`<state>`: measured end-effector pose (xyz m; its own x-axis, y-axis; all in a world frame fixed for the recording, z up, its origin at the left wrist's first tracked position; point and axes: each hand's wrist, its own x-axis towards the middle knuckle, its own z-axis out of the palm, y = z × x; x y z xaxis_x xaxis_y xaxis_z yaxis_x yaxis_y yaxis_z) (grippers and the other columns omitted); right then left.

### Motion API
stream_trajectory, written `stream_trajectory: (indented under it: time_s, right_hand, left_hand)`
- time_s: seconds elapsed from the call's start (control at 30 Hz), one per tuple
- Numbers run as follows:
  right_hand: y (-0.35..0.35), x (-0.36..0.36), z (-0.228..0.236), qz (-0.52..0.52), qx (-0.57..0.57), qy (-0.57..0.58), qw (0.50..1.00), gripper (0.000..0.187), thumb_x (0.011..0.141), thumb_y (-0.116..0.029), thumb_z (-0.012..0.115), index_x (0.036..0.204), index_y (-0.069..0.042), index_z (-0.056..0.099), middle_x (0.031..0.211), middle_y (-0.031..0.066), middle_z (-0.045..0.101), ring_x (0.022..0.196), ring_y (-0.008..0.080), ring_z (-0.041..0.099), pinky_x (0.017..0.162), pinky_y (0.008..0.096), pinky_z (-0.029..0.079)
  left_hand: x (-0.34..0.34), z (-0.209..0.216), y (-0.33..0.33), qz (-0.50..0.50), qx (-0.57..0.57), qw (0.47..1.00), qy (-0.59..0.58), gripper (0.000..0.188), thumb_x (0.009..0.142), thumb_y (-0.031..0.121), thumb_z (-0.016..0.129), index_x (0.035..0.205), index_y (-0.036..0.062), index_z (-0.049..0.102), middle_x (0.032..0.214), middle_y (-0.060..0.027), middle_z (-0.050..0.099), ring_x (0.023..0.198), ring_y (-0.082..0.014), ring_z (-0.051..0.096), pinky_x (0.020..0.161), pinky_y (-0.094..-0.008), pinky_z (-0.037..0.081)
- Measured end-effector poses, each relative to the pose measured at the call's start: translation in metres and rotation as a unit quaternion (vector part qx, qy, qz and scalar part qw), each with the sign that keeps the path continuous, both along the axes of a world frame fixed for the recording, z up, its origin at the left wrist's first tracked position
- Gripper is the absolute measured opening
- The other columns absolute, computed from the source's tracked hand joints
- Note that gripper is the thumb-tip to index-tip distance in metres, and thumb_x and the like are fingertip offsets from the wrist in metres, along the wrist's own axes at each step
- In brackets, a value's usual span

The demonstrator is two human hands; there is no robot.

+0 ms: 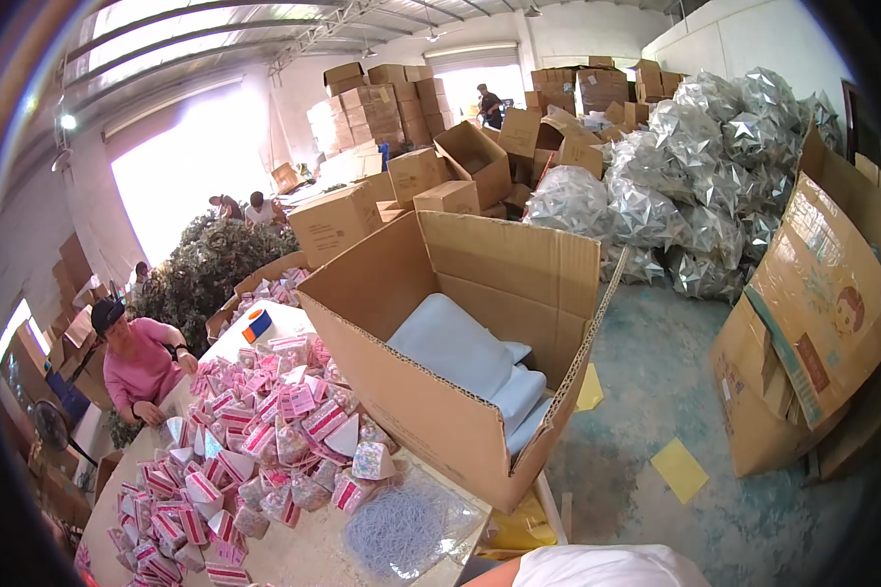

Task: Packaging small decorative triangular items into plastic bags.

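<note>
Head view | hands out of sight — cannot tell their grip | open carton [401, 409], pale sheets [452, 342] inside — pink-labelled packets [261, 440] beside

Packets [260, 442] across the worktop [299, 548], strands [401, 533] toward its near right corner, carton [411, 391] along its right edge, sheets [455, 342] inside, tape [259, 322] toward far edge, co-worker [139, 360] at left edge.

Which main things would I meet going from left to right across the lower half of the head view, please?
Pile of pink-labelled packets → large open cardboard box → lower yellow sheet → taped brown cardboard.
</note>
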<state>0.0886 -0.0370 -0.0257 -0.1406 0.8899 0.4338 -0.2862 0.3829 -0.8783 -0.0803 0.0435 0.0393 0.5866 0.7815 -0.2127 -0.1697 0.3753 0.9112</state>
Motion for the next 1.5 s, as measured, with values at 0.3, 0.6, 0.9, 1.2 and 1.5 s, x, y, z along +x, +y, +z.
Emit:
stream_trajectory:
  time_s: [0.3,0.6,0.9,1.2,1.5]
  right_hand:
    - [0.008,0.003,-0.015,-0.100,0.025,-0.095,0.990,0.006,0.085,-0.005,0.052,0.089,-0.004,0.056,0.074,0.0103,0.058,0.068,0.0212,0.060,0.060,0.0330,0.047]
    - [0.022,0.004,0.013,-0.093,-0.037,-0.042,0.994,0.014,0.087,-0.014,0.055,0.092,-0.001,0.057,0.082,0.0123,0.059,0.074,0.0229,0.059,0.065,0.0333,0.048]
    - [0.022,0.028,-0.021,-0.232,0.025,-0.127,0.964,0.010,0.079,-0.010,0.060,0.085,-0.001,0.059,0.082,0.0155,0.059,0.077,0.0279,0.057,0.070,0.0370,0.046]
    - [0.026,0.034,-0.018,-0.200,0.068,-0.143,0.967,0.010,0.082,-0.005,0.055,0.092,-0.001,0.056,0.083,0.0129,0.057,0.076,0.0234,0.057,0.069,0.0327,0.046]
    - [0.054,0.022,0.034,-0.327,0.210,-0.214,0.896,0.021,0.089,-0.013,0.057,0.106,-0.002,0.054,0.078,0.0052,0.057,0.073,0.0202,0.058,0.068,0.0307,0.046]
  left_hand:
    - [0.011,0.037,0.011,-0.220,0.304,0.845,0.380,0.021,0.092,0.015,0.051,0.080,-0.0020,0.055,0.068,-0.0045,0.051,0.064,-0.0145,0.048,0.060,-0.0292,0.039]
    - [0.007,0.057,0.063,-0.098,0.682,0.659,0.302,0.008,0.090,-0.004,0.046,0.093,-0.0025,0.054,0.086,-0.0105,0.053,0.073,-0.0207,0.052,0.068,-0.0313,0.044]
    - [0.021,0.079,0.097,0.112,0.372,0.905,0.172,0.013,0.085,0.012,0.045,0.075,0.0073,0.051,0.067,-0.0004,0.049,0.061,-0.0085,0.046,0.061,-0.0221,0.038]
    - [0.026,0.057,0.102,0.065,0.163,0.984,0.005,0.021,0.085,0.015,0.048,0.064,0.0117,0.042,0.057,0.0012,0.038,0.050,-0.0109,0.038,0.050,-0.0257,0.033]
    - [0.042,0.084,0.051,-0.039,0.135,0.983,0.116,0.025,0.086,0.013,0.051,0.064,0.0096,0.041,0.056,0.0027,0.036,0.049,-0.0081,0.032,0.049,-0.0245,0.026]
